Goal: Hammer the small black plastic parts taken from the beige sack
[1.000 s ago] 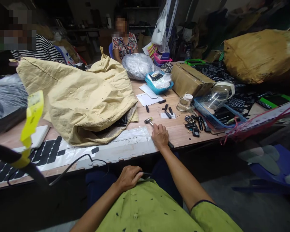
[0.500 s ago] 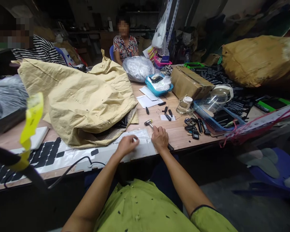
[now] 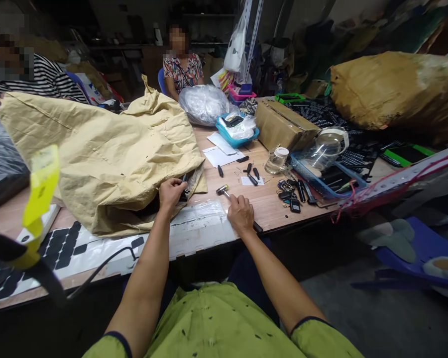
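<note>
While the right hand [image 3: 242,215] I watch in the head view is clenched round the hammer [image 3: 222,189], just right of the beige sack [image 3: 134,149], the left hand [image 3: 170,194] is at the sack's mouth, fingers bent beside a dark piece [image 3: 185,180]; from my end I cannot tell whether they grasp it or merely touch it. I judge the sack's loose fold the likeliest trouble: it could snag the left fingers and drag dark contents out. If the right grip swings carelessly, the hammer's head could scatter the small black handles [image 3: 252,175] right of the sack, or strike the left fingers should the hands come together. I also worry about the clear jar [image 3: 277,161], farther right of the sack, which a wide swing might tip. The table [image 3: 271,211] is wood-toned, with a pale board [image 3: 205,228] along its edge at the sack's near right, and papers [image 3: 224,155] right of the sack. Beyond the sack the room is dim, and I see a person in a striped top [image 3: 52,74] and another in a patterned shirt [image 3: 182,69]
</note>
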Demonstrator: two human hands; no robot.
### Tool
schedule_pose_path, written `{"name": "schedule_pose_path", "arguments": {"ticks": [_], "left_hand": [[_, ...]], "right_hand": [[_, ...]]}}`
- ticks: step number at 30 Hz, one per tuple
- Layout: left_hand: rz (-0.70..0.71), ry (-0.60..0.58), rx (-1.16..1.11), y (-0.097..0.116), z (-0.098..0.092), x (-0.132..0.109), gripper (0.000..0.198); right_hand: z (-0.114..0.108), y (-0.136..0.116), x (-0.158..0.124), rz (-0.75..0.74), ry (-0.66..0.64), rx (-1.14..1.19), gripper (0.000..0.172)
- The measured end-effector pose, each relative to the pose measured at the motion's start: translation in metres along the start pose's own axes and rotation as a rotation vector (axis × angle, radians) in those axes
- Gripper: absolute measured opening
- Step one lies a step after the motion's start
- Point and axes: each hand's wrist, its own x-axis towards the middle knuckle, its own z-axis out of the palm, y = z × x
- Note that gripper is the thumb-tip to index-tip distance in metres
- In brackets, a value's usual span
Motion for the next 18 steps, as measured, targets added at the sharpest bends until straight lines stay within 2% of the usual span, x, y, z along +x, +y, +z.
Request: {"name": "schedule_pose_path", "arguments": {"ticks": [2, 4, 6, 9, 13, 18], "left_hand": [[0.049, -0.063, -0.193, -0.005, -0.013, -0.01, 0.029], [0.091, -0.127, -0.255, -0.011, -0.02, -0.027, 0.032], [0.138, -0.218, -0.191, -0.02, -0.018, -0.046, 0.028], [0.242, -0.335, -0.003, -0.035, -0.004, -0.069, 0.016], [0.384, -0.299, 0.157, -0.049, 0.014, -0.079, 0.013], [0.4, -0.314, 0.207, -0.056, 0.017, -0.075, 0.016]], "right_hand": [[0.0, 0.001, 0.0, 0.002, -0.007, 0.0, 0.035], [-0.001, 0.001, -0.001, 0.006, -0.01, 0.001, 0.035], [-0.001, 0.001, -0.001, 0.005, -0.008, 0.004, 0.035], [-0.001, 0.002, -0.001, -0.002, -0.005, 0.011, 0.035], [-0.001, 0.001, -0.001, 0.008, -0.008, 0.004, 0.034], [-0.001, 0.001, 0.0, 0.011, -0.005, 0.006, 0.035]]}}
